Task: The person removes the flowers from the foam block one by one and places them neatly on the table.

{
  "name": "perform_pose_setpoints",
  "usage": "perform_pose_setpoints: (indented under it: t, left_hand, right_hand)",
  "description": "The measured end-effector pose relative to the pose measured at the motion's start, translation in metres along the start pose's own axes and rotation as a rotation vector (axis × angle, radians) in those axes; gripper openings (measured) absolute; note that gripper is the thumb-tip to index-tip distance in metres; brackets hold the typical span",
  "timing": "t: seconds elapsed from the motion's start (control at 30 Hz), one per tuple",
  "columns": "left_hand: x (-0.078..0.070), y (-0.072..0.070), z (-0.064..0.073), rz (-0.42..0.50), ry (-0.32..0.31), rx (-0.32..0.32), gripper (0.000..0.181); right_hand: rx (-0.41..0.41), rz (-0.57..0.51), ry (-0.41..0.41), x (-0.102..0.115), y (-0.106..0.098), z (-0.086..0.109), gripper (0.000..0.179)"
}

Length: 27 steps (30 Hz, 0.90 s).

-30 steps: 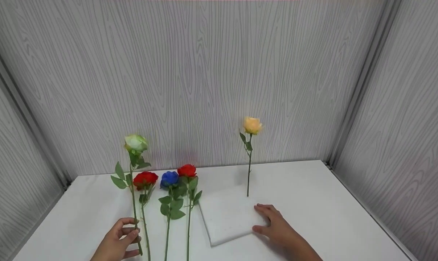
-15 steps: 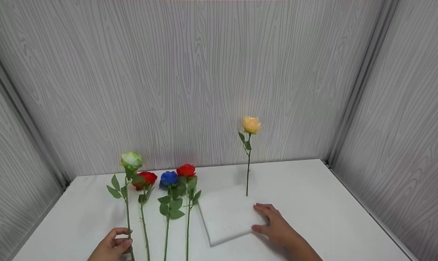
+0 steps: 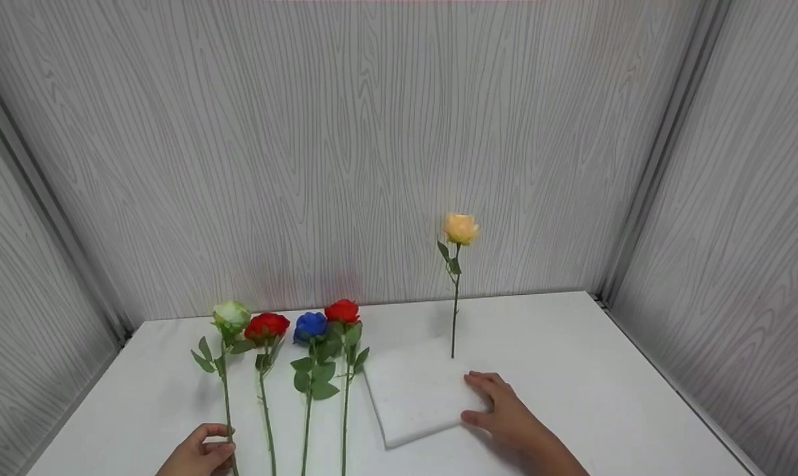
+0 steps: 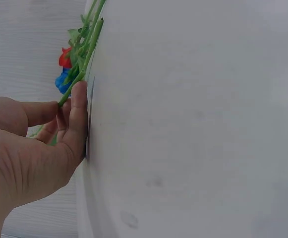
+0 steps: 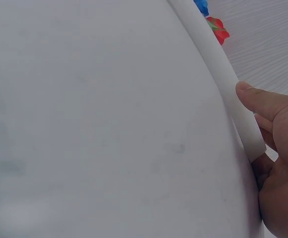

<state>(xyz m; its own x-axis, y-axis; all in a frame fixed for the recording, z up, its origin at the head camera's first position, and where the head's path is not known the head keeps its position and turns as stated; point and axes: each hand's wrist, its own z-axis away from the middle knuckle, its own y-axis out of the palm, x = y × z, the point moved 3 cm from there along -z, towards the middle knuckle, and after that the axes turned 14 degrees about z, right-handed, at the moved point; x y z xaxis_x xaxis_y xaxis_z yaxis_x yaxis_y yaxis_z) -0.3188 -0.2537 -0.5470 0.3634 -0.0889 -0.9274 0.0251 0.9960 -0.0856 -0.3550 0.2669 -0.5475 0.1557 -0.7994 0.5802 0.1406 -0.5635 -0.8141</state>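
My left hand pinches the lower stem of a pale green-white rose, which lies low over the left of the table. In the left wrist view, thumb and fingertips meet around a green stem, with the hand's side against the tabletop. A white foam-like slab lies flat right of centre. My right hand holds its near right corner, thumb on the front edge and fingers along the right side. Upright over the slab's far part stands a peach-yellow rose, its stem foot meeting the white surface.
Between the left hand and the slab lie a red rose, a blue rose and another red rose, side by side with stems toward me. Grey wood-patterned panels enclose the white table at back and sides.
The left hand has moved down and slightly left, lowering the pale green-white rose beside the left red rose. The right hand, the slab and the yellow rose have stayed put.
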Motion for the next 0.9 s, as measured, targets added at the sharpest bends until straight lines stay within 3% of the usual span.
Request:
perform_pose_setpoints:
  t: [0.2,0.37,0.53,0.9]
  left_hand:
    - [-0.001,-0.001,-0.001,-0.021,-0.035,0.013,0.038]
    - [-0.006,0.001,-0.002,-0.178,-0.057,-0.027,0.036]
    - [-0.011,0.002,-0.003,-0.31,-0.067,0.007,0.038]
    - [-0.016,0.006,-0.002,-0.305,-0.096,0.037,0.043]
  right_hand:
    - [-0.002,-0.002,0.011,0.0,0.001,0.001,0.077]
    - [-0.02,0.001,0.018,0.0,0.001,-0.001,0.075]
    - [-0.021,0.005,0.01,0.0,0.001,0.0,0.074]
    - [-0.024,0.008,-0.043,0.002,-0.002,0.003,0.075]
